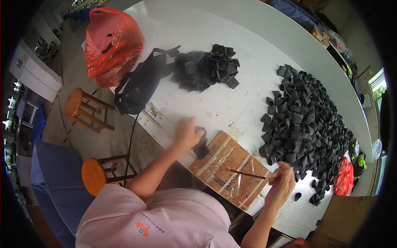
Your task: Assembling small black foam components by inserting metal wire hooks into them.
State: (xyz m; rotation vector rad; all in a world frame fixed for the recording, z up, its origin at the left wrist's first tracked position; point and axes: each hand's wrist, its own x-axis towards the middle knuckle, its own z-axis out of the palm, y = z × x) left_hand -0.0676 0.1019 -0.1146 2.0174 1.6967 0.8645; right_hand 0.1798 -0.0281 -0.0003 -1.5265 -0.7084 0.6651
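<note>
Both hands work over a brown cardboard sheet striped with clear tape (231,167) that lies on the white worktop (206,103). The left hand (187,133) rests with its fingers curled on a small stack of flat black foam-like pieces (201,144) at the sheet's upper corner, pressing or gripping them. The right hand (282,183) is pinched closed around a thin dark stick (247,174) (perhaps a brush; its tip is too small to tell), which points left across the cardboard.

To the right spreads a big heap of black pieces rolled into little open tubes (306,128); further off lies a smaller pile of flat black squares (206,68), beside a black bag (138,89) and a red plastic bag (111,41).

Judging by their look, the black pieces are light, soft and springy, likely to slide off one another, so a pinch across the stack's edges should hold best. Two round wooden stools (93,175) stand on the floor at left.
</note>
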